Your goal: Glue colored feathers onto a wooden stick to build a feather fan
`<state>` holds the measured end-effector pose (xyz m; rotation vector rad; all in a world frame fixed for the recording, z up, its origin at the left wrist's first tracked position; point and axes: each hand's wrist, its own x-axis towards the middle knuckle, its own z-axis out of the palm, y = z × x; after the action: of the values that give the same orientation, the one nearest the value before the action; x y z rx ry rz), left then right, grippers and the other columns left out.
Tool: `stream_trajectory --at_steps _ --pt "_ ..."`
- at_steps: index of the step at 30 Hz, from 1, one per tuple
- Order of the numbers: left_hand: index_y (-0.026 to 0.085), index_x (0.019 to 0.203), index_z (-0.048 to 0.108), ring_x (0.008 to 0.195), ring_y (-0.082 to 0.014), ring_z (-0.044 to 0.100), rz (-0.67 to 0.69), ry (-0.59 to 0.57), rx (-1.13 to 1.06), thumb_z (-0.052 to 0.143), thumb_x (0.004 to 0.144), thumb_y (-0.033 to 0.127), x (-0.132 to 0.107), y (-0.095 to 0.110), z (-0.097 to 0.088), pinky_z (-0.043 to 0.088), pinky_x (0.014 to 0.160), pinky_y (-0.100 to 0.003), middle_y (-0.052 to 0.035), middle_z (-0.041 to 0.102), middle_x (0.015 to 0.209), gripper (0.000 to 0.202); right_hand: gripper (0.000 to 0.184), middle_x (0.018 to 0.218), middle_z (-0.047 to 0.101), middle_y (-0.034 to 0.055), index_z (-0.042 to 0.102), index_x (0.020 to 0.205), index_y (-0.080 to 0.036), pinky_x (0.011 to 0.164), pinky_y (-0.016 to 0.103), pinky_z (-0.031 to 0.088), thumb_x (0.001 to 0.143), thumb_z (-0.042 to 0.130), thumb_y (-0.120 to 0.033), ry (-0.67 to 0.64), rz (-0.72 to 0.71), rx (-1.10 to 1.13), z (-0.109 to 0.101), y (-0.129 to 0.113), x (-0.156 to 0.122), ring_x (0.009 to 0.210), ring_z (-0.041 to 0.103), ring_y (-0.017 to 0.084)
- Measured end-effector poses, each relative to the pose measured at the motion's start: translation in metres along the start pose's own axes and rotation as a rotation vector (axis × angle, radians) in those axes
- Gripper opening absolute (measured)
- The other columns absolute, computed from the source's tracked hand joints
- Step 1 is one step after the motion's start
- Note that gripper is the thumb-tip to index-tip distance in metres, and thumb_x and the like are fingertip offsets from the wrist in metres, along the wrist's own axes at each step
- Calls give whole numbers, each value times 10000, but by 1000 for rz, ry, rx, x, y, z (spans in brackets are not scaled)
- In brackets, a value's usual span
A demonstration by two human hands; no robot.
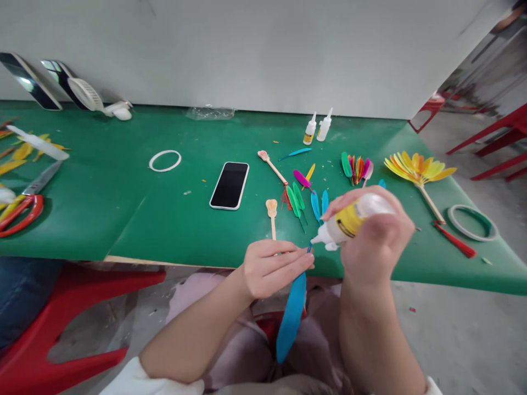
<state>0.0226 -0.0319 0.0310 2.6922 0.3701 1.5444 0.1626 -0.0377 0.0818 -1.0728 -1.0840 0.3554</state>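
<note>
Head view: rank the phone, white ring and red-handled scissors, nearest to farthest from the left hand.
1. Phone, beyond and left of the left hand.
2. White ring, left of the phone.
3. Red-handled scissors, near the picture's left edge.

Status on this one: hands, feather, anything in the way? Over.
Left hand pinching blue feather near its quill tip. Right hand gripping yellow-labelled bottle, nozzle at quill tip. Nothing seen between nozzle and quill tip.

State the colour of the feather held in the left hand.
The feather is bright blue, seen best in the head view.
</note>
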Motion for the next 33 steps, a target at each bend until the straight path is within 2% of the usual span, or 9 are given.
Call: stream_trajectory --at_steps 5,11,15,20,22,25,28,30,33 --pt "75 854 628 757 -108 661 -14 9 -13 675 699 72 -1 0 1 566 752 -189 -35 709 770 162 461 543 533 8 543 622 -211 481 307 399 770 417 -629 37 1 17 0 -1 -1 507 534 153" --pt "63 967 596 768 -106 652 -64 62 -75 670 698 50 -9 -4 6 564 752 -216 -48 708 806 279 361 623 589 -4 521 818 -238 408 254 351 768 468 -592 -213 190 85 -13 2 10 466 488 118" --pt "107 1007 591 763 -124 644 -176 94 -75 633 740 73 -13 -7 9 568 703 -256 -49 707 819 272 276 809 607 2 516 997 -257 354 214 307 796 526 -446 -319 395 189 -26 4 18 443 415 66" --pt "113 1015 590 769 -132 627 -214 84 -71 593 769 71 -12 -10 7 555 702 -283 -59 709 838 250 461 1016 572 26 462 1213 -292 381 216 405 766 574 -316 -433 514 206 -34 6 21 578 498 90" --pt "111 1027 588 769 -131 625 -216 93 -71 583 780 80 -12 -10 7 553 701 -285 -62 708 841 249 445 988 580 26 499 1189 -284 376 208 386 754 589 -313 -424 502 157 -35 10 20 587 493 93" --pt "118 1049 585 751 -132 626 -224 110 -60 589 774 82 -12 -11 8 558 690 -287 -58 708 842 277 321 844 601 10 611 1032 -246 390 198 343 732 616 -359 -350 435 24 -33 17 20 540 444 74" --pt "177 1112 566 735 -135 626 -242 127 -49 615 754 91 -14 -12 8 569 663 -280 -35 706 861 372 265 697 571 -9 654 896 -216 452 206 351 713 629 -406 -286 379 -112 -31 22 20 556 446 81" --pt "207 1131 560 717 -136 623 -242 139 -44 624 749 105 -14 -12 8 571 642 -271 -24 704 863 401 272 620 524 -18 656 848 -197 455 210 333 723 609 -434 -295 383 -181 -30 23 20 541 429 83" --pt "171 1093 588 708 -140 622 -241 148 -57 628 745 95 -14 -13 9 568 633 -275 -36 703 856 358 306 577 477 -26 644 804 -175 443 211 298 754 558 -465 -387 381 -281 -29 21 20 512 393 77"
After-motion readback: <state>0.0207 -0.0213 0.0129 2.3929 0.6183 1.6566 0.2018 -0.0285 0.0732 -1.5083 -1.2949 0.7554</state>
